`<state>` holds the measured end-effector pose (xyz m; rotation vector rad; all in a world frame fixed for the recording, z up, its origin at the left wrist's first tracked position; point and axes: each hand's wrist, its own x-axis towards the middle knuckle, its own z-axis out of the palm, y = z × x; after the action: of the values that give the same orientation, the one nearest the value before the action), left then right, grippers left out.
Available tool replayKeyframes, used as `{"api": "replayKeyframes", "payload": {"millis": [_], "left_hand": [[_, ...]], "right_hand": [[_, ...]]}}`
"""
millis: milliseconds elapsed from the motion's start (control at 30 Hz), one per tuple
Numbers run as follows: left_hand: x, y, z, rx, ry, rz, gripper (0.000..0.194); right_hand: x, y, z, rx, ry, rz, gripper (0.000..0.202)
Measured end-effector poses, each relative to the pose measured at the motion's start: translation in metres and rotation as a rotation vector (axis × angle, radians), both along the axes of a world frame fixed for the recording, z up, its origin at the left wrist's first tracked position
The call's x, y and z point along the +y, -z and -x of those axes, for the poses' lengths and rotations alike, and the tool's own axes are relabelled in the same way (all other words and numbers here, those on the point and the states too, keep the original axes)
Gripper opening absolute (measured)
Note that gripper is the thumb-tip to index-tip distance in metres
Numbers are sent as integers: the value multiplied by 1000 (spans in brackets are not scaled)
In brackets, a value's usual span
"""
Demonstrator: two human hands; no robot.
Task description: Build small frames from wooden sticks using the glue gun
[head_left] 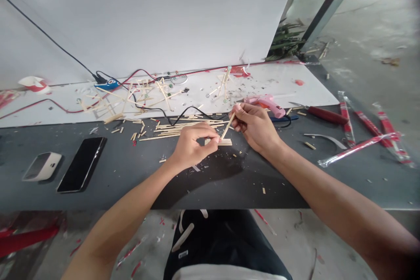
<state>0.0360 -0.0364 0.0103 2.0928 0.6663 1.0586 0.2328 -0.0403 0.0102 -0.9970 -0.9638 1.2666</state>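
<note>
Between my two hands a short wooden stick (227, 127) slants above the dark tabletop. My left hand (197, 143) pinches its lower end with thumb and forefinger. The upper end is in the closed fingers of my right hand (252, 124). Just under the held stick, several short sticks (225, 142) lie side by side. Longer loose sticks (169, 130) are spread behind my left hand. A pink glue gun (269, 104) lies behind my right hand.
A phone (82, 164) and a small white device (42, 166) lie at the left. Stick structures (144, 92) and a blue power strip (107, 85) are at the back. Red-handled pliers (328, 115) and red plastic wrappers (361, 148) lie at the right.
</note>
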Motion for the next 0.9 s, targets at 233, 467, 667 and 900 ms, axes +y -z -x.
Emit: {"api": "replayKeyframes", "payload": {"millis": [233, 467, 667, 900], "left_hand": [[0, 3, 2, 1, 15, 172, 15], [3, 1, 2, 46, -3, 146, 14], [3, 0, -3, 105, -81, 41, 15], [37, 12, 22, 242, -391, -99, 13]], "right_hand": [[0, -2, 2, -54, -21, -87, 39], [-1, -4, 2, -99, -23, -140, 38], [0, 1, 8, -67, 4, -201, 35], [-3, -4, 9, -110, 87, -220, 38]]}}
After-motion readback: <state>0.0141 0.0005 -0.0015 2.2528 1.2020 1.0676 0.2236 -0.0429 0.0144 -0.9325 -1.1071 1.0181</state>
